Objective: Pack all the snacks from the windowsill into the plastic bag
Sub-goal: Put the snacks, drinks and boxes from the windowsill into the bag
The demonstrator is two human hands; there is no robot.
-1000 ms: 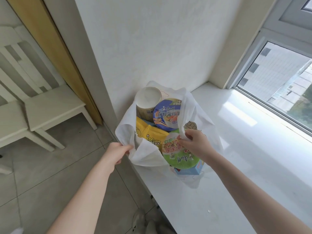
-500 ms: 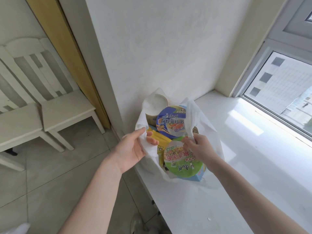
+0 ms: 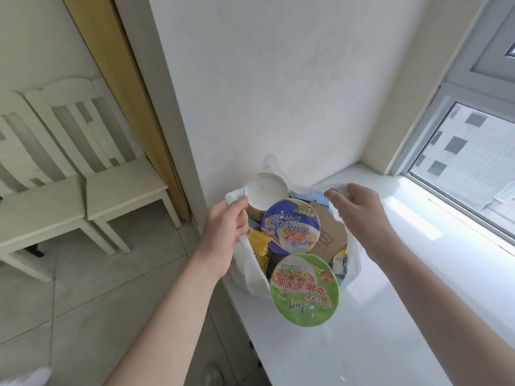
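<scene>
A white plastic bag (image 3: 252, 270) stands on the white windowsill (image 3: 390, 316) against the wall, its mouth spread wide. Inside show a green-lidded noodle bowl (image 3: 305, 289), a blue-lidded noodle bowl (image 3: 291, 225), a white-lidded cup (image 3: 266, 189), a brown cardboard box (image 3: 330, 232), a yellow packet (image 3: 259, 246) and a light blue box (image 3: 312, 195). My left hand (image 3: 223, 232) grips the bag's left handle. My right hand (image 3: 359, 210) pinches the bag's right handle near the back.
The windowsill's left edge drops to a grey tiled floor (image 3: 83, 288). Two white wooden chairs (image 3: 83, 168) stand at the left by a yellow door frame (image 3: 125, 87). A window (image 3: 473, 168) borders the sill on the right.
Both hands have shifted from the bag's front rim to its handles and pulled them apart, so the mouth now gapes wider. The view has moved closer.
</scene>
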